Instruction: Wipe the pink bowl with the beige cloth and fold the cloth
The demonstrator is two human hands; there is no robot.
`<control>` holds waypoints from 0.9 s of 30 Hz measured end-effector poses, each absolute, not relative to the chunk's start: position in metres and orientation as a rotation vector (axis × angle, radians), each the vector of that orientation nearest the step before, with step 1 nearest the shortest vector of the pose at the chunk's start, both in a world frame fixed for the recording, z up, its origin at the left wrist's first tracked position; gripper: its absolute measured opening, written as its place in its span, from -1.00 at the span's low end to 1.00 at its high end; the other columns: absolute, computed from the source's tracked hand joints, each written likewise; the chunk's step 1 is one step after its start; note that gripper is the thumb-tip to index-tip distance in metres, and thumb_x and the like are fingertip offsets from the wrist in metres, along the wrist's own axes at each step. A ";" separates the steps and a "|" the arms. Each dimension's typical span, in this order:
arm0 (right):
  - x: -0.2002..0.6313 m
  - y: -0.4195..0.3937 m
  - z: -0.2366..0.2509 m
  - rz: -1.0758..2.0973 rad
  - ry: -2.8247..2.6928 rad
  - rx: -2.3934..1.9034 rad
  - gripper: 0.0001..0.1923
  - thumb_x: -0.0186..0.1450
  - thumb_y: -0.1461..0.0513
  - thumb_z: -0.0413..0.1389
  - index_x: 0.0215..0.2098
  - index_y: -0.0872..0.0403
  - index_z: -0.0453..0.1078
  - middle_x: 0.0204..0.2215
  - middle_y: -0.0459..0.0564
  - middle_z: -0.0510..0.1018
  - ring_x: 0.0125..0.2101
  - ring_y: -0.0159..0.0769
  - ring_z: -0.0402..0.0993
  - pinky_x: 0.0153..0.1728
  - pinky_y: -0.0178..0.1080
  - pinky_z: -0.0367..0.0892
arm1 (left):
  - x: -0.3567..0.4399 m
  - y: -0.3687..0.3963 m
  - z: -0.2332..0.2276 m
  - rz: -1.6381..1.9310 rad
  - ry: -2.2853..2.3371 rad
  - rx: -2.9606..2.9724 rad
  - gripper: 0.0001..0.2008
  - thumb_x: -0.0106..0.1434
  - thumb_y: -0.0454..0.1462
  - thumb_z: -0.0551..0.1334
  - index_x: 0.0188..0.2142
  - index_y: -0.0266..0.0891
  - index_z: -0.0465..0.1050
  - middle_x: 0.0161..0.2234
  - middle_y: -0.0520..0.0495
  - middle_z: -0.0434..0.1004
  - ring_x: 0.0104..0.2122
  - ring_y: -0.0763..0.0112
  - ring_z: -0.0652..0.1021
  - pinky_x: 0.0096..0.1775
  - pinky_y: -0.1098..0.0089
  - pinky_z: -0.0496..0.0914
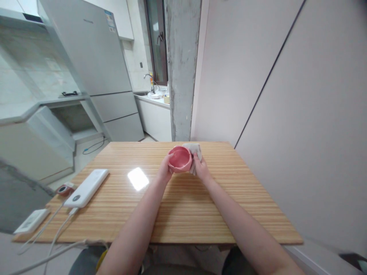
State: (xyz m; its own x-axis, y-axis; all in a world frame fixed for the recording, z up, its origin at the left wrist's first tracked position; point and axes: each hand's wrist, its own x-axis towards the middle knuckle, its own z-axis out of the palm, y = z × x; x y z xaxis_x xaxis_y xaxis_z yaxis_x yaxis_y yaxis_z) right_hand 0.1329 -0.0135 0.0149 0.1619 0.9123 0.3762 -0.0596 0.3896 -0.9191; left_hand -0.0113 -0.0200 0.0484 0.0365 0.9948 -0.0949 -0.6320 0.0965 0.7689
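A pink bowl (181, 160) is held above the far half of the wooden table, its opening tilted toward me. My left hand (165, 167) grips the bowl's left side, with the thumb over the rim and the other fingers hidden underneath. In my right hand (201, 167) is a light grey cloth (195, 149), pinched against the bowl's right outer side. Part of the cloth hangs below the fingers and part shows behind the bowl.
On the wooden table (229, 206), a white power bank (87, 188) lies at left with cables plugged in. Near it are a small red roll-like object (65, 190) and a white box-shaped device (32, 221). A wall (309, 126) borders the right; a fridge (94, 57) stands beyond.
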 end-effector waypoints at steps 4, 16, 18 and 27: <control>0.119 -0.022 0.014 0.917 -1.311 -0.779 -0.37 0.27 -0.15 -0.04 0.18 0.00 0.25 0.09 0.02 0.43 0.18 -0.15 0.23 0.22 -0.04 0.10 | -0.010 -0.020 0.049 1.448 0.727 0.561 -0.71 0.14 -0.23 0.24 -0.12 -0.23 0.45 -0.19 -0.09 0.59 -0.10 0.26 0.55 -0.02 0.27 0.41; 0.124 -0.018 0.003 0.927 -0.997 -1.091 -0.45 0.22 -0.13 -0.02 -0.12 0.09 0.47 -0.18 0.02 0.60 0.02 -0.11 0.41 0.12 -0.09 0.21 | -0.009 -0.020 0.038 1.162 0.816 0.745 -0.50 0.16 0.07 0.21 -0.03 -0.17 0.42 -0.07 -0.17 0.53 -0.16 0.26 0.55 -0.29 0.41 0.45; 0.134 -0.010 0.004 0.916 -0.975 -1.094 -0.48 0.21 -0.09 -0.02 -0.10 0.10 0.47 -0.14 0.01 0.59 0.00 -0.12 0.42 0.10 -0.07 0.23 | -0.010 -0.022 0.039 1.084 0.816 0.750 -0.49 0.15 0.08 0.21 -0.05 -0.19 0.44 -0.10 -0.19 0.54 -0.21 0.27 0.56 -0.38 0.43 0.43; 0.110 -0.017 0.000 1.092 -1.059 -0.968 -0.44 0.17 -0.18 0.02 -0.17 0.03 0.51 -0.16 -0.02 0.60 0.01 -0.13 0.42 0.14 -0.09 0.20 | -0.010 -0.017 0.038 1.346 0.880 0.721 -0.55 0.17 -0.07 0.23 -0.01 -0.25 0.39 -0.07 -0.20 0.52 -0.14 0.25 0.55 -0.31 0.39 0.47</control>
